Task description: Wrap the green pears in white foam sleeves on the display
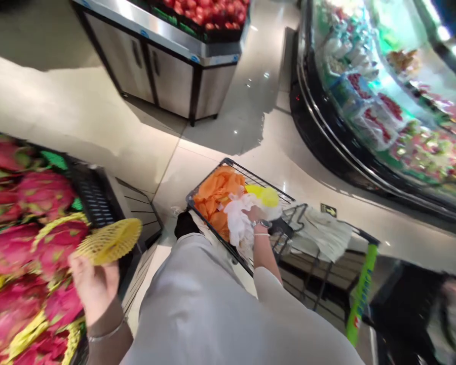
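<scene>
My left hand [95, 284] pinches a yellow foam net sleeve [112, 241], held over the edge of a bin of dragon fruit [47, 197]. The sleeve looks flattened, with nothing visible inside it. Down in the shopping cart [258, 178], my right hand [254, 215] touches a bundle of crumpled white wrapping [238, 220]. Its fingers are partly buried and blurred, so their grip does not show. Beside the bundle lie crumpled orange sheets [216, 195] and something bright yellow [264, 194].
A pale cloth or bag [321, 230] hangs over the cart near its green handle [361, 299]. A curved refrigerated display [323, 132] stands at the right. Ahead is a metal-fronted counter [171, 71] with red fruit [209, 11]. Tiled floor [197, 144] runs between them.
</scene>
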`<move>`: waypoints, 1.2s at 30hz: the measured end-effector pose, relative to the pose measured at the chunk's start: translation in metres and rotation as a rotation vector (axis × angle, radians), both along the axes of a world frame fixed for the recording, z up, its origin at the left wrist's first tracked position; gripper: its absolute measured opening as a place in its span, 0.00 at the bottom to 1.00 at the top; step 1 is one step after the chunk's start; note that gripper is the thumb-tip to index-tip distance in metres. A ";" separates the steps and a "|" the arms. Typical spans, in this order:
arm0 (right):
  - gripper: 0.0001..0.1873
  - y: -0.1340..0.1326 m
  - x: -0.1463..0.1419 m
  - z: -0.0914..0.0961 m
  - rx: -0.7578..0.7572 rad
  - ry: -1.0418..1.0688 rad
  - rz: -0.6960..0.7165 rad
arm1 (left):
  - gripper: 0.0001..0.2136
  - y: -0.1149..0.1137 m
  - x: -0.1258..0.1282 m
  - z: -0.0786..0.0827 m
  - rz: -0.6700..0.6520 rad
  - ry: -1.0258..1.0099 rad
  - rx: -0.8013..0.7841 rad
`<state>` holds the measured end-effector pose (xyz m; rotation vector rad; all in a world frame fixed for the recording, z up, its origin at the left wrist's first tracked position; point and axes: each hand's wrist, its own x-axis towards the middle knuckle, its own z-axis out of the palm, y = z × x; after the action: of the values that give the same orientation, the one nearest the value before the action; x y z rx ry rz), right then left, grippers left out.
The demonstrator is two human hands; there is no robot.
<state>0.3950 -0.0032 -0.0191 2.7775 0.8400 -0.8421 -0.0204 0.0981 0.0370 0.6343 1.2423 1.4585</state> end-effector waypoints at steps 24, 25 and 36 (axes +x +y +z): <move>0.19 0.169 -0.301 0.082 0.738 1.402 1.362 | 0.18 -0.044 -0.022 0.032 0.428 -0.231 0.024; 0.19 0.171 -0.307 0.082 0.699 1.412 1.330 | 0.18 -0.044 -0.022 0.035 0.459 -0.212 0.035; 0.12 0.190 -0.340 0.072 0.358 1.706 1.183 | 0.16 -0.051 -0.031 0.026 0.845 -0.051 0.103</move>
<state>0.0549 0.1873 0.0528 0.4629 2.3546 -2.5123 -0.0515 0.0472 0.0626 0.1105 1.4817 2.2180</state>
